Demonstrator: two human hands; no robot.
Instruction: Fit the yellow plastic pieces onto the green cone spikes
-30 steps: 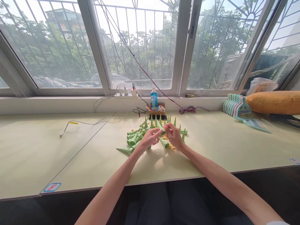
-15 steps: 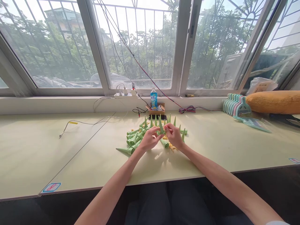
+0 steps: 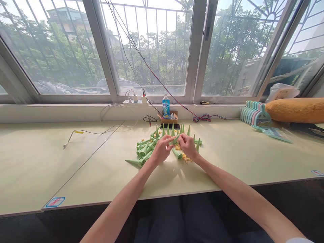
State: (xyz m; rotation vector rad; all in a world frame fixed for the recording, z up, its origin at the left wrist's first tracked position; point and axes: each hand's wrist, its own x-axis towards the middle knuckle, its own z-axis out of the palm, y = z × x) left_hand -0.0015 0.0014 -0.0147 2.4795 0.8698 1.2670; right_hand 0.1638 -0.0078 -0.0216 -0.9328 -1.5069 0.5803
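My left hand (image 3: 161, 149) grips a green plastic cone spike (image 3: 175, 140) between thumb and fingers, its point tilted up to the right. Close against that spike, my right hand (image 3: 187, 146) is closed in a pinch; whatever lies in its fingertips is too small to make out. To the left lies a pile of green spikes with ribbed collars (image 3: 146, 148). Behind my hands several spikes (image 3: 188, 130) stand point up. Small yellow plastic pieces (image 3: 186, 158) are scattered beside and below my right hand, near another lying spike (image 3: 178, 155).
At the back stand a blue bottle (image 3: 166, 107) and a small cardboard box (image 3: 174, 120), with a dark phone (image 3: 165, 126) before them. A thin cable (image 3: 88, 133) crosses the left tabletop. On the right are pastel plastic paddles (image 3: 255, 114) and an orange plush roll (image 3: 296, 110).
The spike in my left hand has tipped from upright to a slant, its point now toward my right hand. Both hands stay in nearly the same place.
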